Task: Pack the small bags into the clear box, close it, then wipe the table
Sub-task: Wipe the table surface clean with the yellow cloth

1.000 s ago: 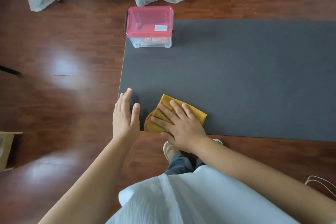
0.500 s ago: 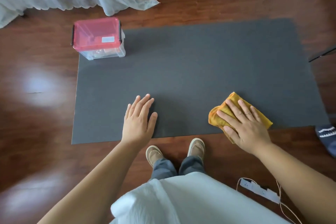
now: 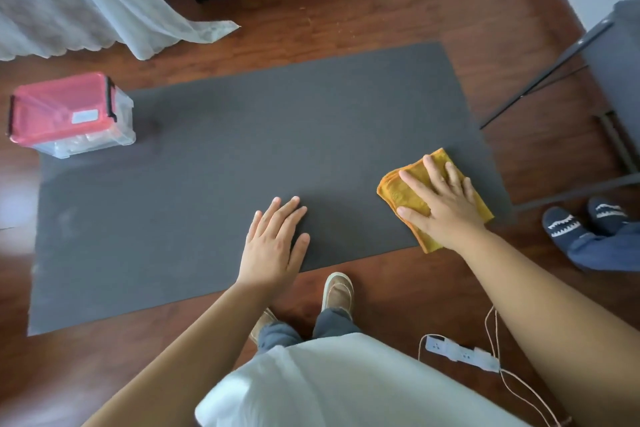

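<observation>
Grey bench (image 3: pixel 207 184) over wood floor (image 3: pixel 381 10); closed pink-lidded box (image 3: pixel 69 114) at far-left corner. Right hand (image 3: pixel 440 204) flat, pressing orange cloth (image 3: pixel 398 187); left hand (image 3: pixel 273 243) flat, empty.

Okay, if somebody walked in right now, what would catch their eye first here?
Probably the yellow cloth pressed flat under the right hand near the gray table's right front corner. Next, the clear box with its pink lid at the far left corner.
</observation>
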`<state>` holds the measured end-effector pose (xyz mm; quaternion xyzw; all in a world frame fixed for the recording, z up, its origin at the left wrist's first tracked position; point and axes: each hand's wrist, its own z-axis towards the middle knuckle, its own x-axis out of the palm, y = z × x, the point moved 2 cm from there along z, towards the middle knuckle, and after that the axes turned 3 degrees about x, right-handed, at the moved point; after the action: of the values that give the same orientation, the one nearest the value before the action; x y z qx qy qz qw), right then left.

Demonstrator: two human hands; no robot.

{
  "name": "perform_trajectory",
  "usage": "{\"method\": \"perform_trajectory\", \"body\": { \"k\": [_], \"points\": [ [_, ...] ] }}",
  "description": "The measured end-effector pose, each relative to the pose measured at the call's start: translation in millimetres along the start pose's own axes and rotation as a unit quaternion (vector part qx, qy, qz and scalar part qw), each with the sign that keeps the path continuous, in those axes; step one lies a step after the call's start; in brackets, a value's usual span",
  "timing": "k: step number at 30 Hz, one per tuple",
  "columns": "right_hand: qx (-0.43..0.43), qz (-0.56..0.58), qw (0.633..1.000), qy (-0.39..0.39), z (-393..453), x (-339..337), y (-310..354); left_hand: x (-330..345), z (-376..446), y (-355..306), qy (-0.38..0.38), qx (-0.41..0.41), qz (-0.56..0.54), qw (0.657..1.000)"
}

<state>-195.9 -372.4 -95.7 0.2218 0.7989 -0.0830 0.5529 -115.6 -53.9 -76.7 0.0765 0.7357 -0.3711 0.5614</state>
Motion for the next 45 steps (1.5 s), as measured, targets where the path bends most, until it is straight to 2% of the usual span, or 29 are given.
{"method": "perform_trajectory", "body": {
  "k": [8, 18, 25, 33, 45],
  "points": [
    [0.108, 0.049, 0.990, -0.077, 27.2, -5.2, -1.8, 14.7, 16.9, -17.1, 0.012, -0.006, 0.047, 0.999],
    [0.146, 0.072, 0.979, -0.119, 8.1, 5.8, -24.0, 22.8, 11.6, -9.2, 0.022, -0.020, 0.080, 0.996],
    [0.120, 0.042, 0.985, -0.119, 1.6, 12.1, -38.6, 23.0, 12.9, -11.1, 0.016, -0.024, 0.074, 0.997],
    [0.124, 0.062, 0.984, -0.108, 72.8, -20.7, -47.0, 20.1, 43.3, -25.8, -0.016, -0.045, 0.046, 0.998],
    [0.080, 0.057, 0.991, -0.091, 212.7, -73.3, -29.8, 29.1, 65.4, -16.9, 0.002, -0.037, 0.068, 0.997]
  ]
}}
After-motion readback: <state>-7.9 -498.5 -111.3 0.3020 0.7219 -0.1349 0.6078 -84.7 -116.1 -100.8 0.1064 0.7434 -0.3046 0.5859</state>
